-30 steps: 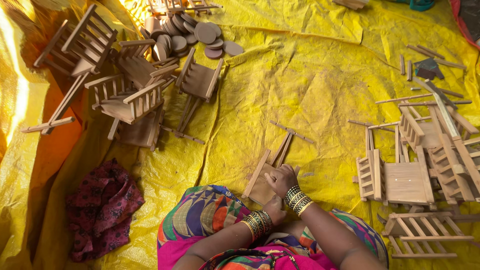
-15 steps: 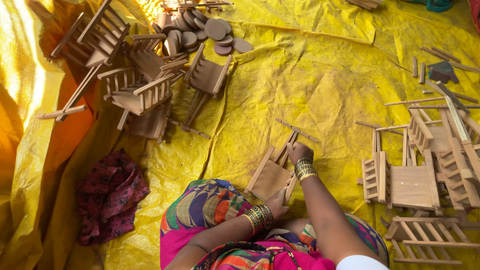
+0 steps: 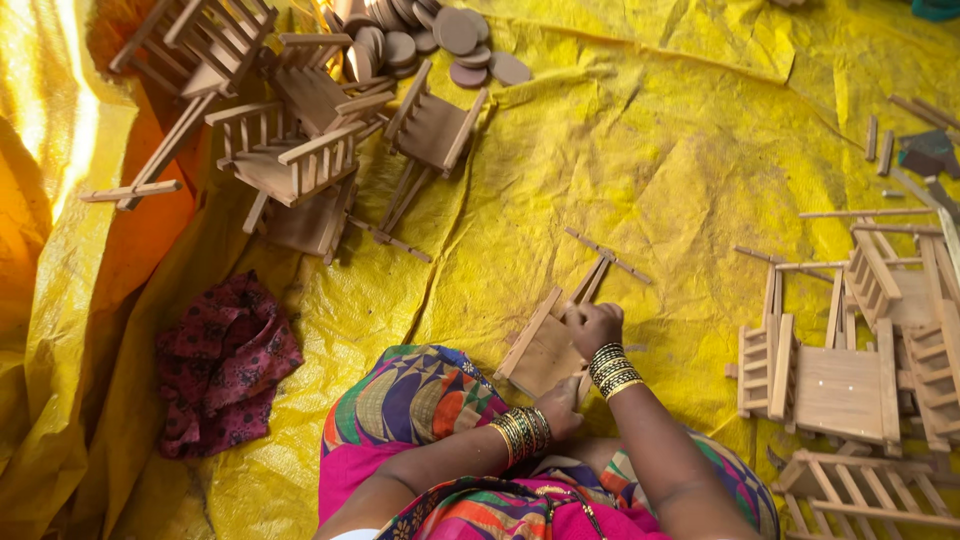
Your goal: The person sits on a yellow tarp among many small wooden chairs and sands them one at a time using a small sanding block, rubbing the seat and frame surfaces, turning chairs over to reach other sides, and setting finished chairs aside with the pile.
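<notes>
A small wooden chair piece (image 3: 545,350) lies in the lower middle of the frame, on a yellow tarp (image 3: 640,150) that covers the floor. It is gripped from two sides. The right hand (image 3: 592,328) is closed on its upper right edge, just where thin wooden legs (image 3: 590,282) stick out toward the upper right. The left hand (image 3: 560,405) is pressed against the lower right edge of the flat panel, fingers curled onto it; how far they wrap under the wood cannot be told. The piece thus sits between the two hands, left of the right hand and above the left one, tilted so that its long edge runs toward the upper right. Stacked bangles (image 3: 612,368) are worn on the right wrist, and more on the left.

In the upper left of the frame a pile of finished small chairs (image 3: 290,150) is heaped, with a cluster of round wooden discs (image 3: 440,40) just above it. At the right edge, more chair frames (image 3: 840,385) and loose wooden slats (image 3: 860,213) are spread out, well apart from the hands. A dark red patterned cloth (image 3: 225,365) is bunched at the lower left.
</notes>
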Action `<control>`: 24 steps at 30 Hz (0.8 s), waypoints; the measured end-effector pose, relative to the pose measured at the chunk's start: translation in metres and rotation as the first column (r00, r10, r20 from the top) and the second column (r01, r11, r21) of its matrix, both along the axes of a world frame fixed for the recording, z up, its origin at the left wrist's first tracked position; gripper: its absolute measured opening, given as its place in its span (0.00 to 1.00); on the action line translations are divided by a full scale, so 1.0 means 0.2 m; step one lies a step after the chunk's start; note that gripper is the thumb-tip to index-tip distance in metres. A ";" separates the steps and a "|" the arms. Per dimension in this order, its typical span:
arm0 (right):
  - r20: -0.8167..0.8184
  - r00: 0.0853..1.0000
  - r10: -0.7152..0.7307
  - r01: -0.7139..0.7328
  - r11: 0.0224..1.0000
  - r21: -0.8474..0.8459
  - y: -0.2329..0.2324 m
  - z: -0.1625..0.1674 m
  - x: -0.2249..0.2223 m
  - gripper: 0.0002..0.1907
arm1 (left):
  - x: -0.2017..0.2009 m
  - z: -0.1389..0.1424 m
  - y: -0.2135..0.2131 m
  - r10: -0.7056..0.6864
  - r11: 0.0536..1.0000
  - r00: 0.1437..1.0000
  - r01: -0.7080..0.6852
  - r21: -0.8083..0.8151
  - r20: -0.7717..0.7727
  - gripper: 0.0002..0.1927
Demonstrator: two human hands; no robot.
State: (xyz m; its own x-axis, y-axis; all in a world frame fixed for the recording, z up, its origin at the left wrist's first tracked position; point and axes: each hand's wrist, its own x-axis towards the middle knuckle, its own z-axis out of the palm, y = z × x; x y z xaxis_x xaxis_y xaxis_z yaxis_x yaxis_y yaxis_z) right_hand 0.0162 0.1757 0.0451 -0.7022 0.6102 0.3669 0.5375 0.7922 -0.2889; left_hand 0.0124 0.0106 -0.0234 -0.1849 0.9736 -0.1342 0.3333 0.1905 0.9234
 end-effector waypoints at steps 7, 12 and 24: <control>0.015 0.950 -0.311 0.311 0.946 -0.090 0.22 0.04 -0.05 0.26 | -0.01 0.01 0.02 -0.014 0.999 0.999 0.016 -0.040 0.031 0.31; 0.166 0.970 -0.180 0.219 0.941 -0.259 0.01 0.03 0.03 0.24 | -0.01 -0.02 0.04 -0.005 1.000 1.000 0.005 0.030 0.006 0.32; 0.237 0.914 -0.330 0.395 0.859 -0.327 0.15 0.05 0.00 0.26 | 0.01 -0.01 0.04 0.028 0.999 1.000 -0.028 -0.019 -0.007 0.27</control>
State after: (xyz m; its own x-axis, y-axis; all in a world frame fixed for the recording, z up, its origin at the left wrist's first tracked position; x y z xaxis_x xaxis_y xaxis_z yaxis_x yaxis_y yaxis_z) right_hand 0.0162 0.2061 0.0548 -0.4360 0.8994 -0.0305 0.8316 0.3897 -0.3957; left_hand 0.0148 0.0182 -0.0251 -0.2128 0.9653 -0.1512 0.3342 0.2174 0.9171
